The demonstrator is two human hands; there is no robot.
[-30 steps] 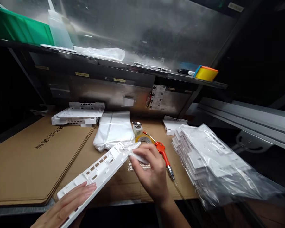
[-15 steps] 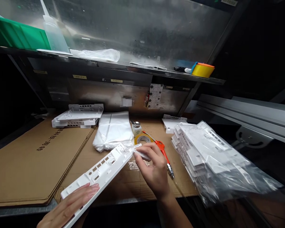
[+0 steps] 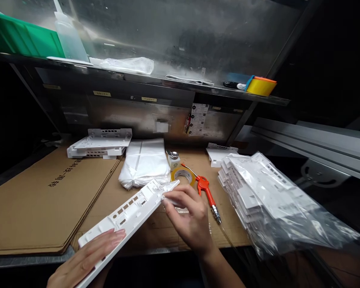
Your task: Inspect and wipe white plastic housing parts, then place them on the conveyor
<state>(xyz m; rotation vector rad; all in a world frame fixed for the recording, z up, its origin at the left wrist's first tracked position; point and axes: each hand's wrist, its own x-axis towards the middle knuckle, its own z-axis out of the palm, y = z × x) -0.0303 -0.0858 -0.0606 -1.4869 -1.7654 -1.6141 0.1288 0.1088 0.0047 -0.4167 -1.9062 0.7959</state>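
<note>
My left hand (image 3: 88, 256) is wrapped round the near end of a long white plastic housing (image 3: 132, 214), which is held tilted above the table edge. Rectangular slots and a round hole run along its upward side. Near the far end, my right hand (image 3: 189, 222) pinches a small white wipe (image 3: 175, 201) against the housing's lower edge. Most of the wipe is hidden by the fingers. Just beyond that hand lie a roll of yellow tape (image 3: 192, 179) and a red air blow gun (image 3: 208, 192) with its hose.
Flat cardboard (image 3: 42, 204) covers the table's left side, with white housings (image 3: 102, 143) behind it. Clear plastic bags (image 3: 147, 162) lie at centre beside a pump bottle (image 3: 174, 161). At right, bagged housings (image 3: 252, 192) are stacked. A metal shelf (image 3: 156, 80) crosses above.
My right hand has slid a little down and left along the housing's edge with the wipe. My left hand keeps its hold, and the view has shifted slightly.
</note>
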